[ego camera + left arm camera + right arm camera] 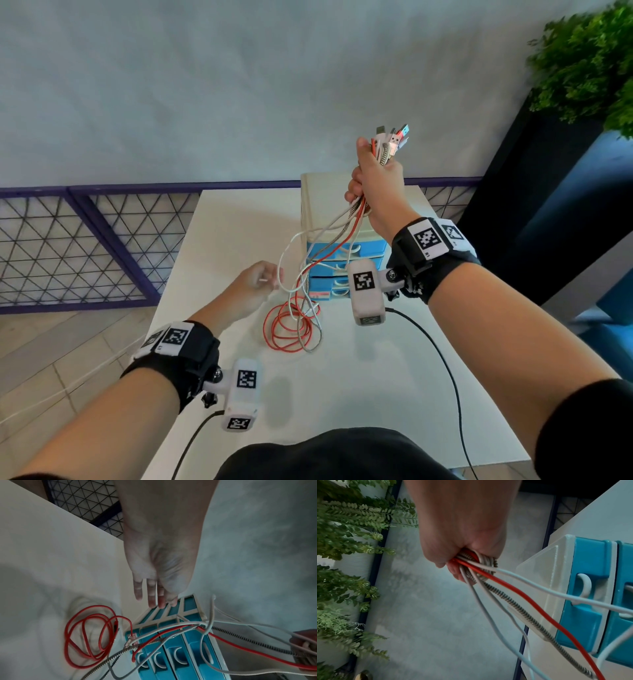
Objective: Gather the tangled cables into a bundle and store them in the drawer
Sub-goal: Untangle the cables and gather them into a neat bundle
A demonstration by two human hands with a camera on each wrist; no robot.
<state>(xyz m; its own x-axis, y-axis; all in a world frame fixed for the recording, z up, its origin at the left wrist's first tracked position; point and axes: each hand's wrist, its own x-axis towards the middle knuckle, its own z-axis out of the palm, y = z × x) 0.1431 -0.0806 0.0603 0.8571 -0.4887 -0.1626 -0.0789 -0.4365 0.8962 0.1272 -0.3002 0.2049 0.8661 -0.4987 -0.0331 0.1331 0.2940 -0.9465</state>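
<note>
My right hand (371, 181) is raised above the table and grips a bundle of cables (385, 154); their USB plugs (397, 135) stick out above the fist. In the right wrist view the right hand (453, 563) is closed around red, white and spring-wrapped strands (518, 596). These strands hang down in front of the drawer unit (342, 263), a white frame with blue drawers, all closed. The red cable's coil (291, 329) still lies on the table. My left hand (255, 284) hovers left of the hanging white loop (286, 267); its fingers (151, 599) are straight and hold nothing.
The white table (239, 222) carries the drawer unit at its far middle. A purple mesh railing (85, 240) runs behind on the left. A green plant (589, 61) stands at the upper right. Black camera leads (445, 370) trail across the near table.
</note>
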